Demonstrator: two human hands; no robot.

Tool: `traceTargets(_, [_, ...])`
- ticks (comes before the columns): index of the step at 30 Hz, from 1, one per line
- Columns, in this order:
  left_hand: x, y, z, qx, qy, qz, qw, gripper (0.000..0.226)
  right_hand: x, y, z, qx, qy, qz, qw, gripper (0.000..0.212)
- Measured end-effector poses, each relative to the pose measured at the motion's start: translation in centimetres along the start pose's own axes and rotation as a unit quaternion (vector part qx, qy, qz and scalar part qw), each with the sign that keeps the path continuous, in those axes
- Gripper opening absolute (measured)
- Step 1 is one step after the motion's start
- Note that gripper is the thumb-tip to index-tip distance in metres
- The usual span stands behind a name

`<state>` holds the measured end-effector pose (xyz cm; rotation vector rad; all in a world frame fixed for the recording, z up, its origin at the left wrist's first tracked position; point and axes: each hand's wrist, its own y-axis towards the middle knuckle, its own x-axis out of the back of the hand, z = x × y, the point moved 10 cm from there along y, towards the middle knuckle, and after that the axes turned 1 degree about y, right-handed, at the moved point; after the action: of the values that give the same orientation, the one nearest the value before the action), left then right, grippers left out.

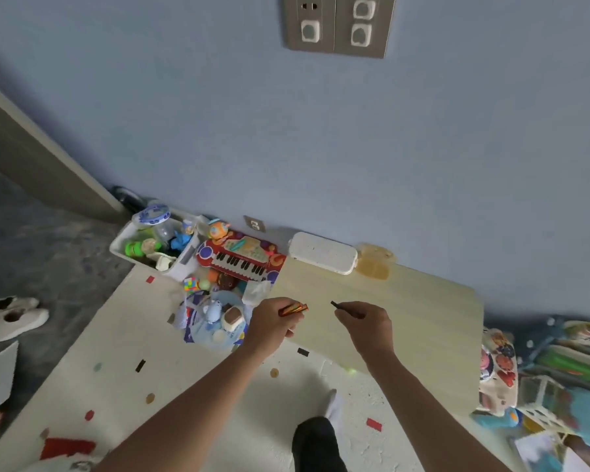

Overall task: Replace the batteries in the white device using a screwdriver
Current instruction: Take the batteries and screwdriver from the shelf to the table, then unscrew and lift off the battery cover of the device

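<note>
My left hand (276,323) grips a small bundle of red-and-gold batteries (293,309) above the near-left corner of the low pale wooden table (423,321). My right hand (367,323) pinches a thin dark tool, apparently the screwdriver (337,305), its tip pointing up-left toward the batteries. The two hands are apart by a short gap. A white oblong device (322,253) lies at the table's far edge against the blue wall, well beyond both hands.
A yellowish translucent box (375,262) sits right of the device. On the floor left of the table are a toy piano (242,260), a white bin of toys (157,247) and a blue plate of toys (215,321). Books and toys crowd the right. My leg (317,441) is below.
</note>
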<state>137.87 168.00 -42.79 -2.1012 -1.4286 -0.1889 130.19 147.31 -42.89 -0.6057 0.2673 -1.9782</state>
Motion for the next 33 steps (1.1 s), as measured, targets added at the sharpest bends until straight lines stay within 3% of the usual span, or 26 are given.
traceTargets(7, [-2.6, 13.9, 6.2, 0.016, 0.05, 0.052, 0.997, 0.012, -6.1, 11.8, -4.5, -0.052, 0.025, -0.026, 0.998, 0.012])
traceTargets(12, [-6.5, 22.2, 12.1, -0.04, 0.147, 0.101, 0.983, 0.014, -9.2, 18.3, -9.6, -0.072, 0.023, -0.056, 0.996, 0.013])
traceTargets(17, [-11.3, 28.8, 19.2, -0.126, 0.281, 0.139, 0.941, 0.023, -12.1, 22.5, -15.9, -0.086, 0.042, -0.096, 0.991, 0.013])
traceTargets(23, [-13.3, 31.6, 21.8, -0.258, 0.315, 0.09, 0.909, 0.026, -14.6, 25.0, -20.0, -0.097, 0.079, -0.133, 0.983, 0.012])
traceTargets(33, [-13.9, 32.7, 22.9, -0.419, 0.304, 0.12, 0.847, 0.041, -15.9, 27.5, -20.8, -0.063, 0.107, -0.168, 0.978, 0.015])
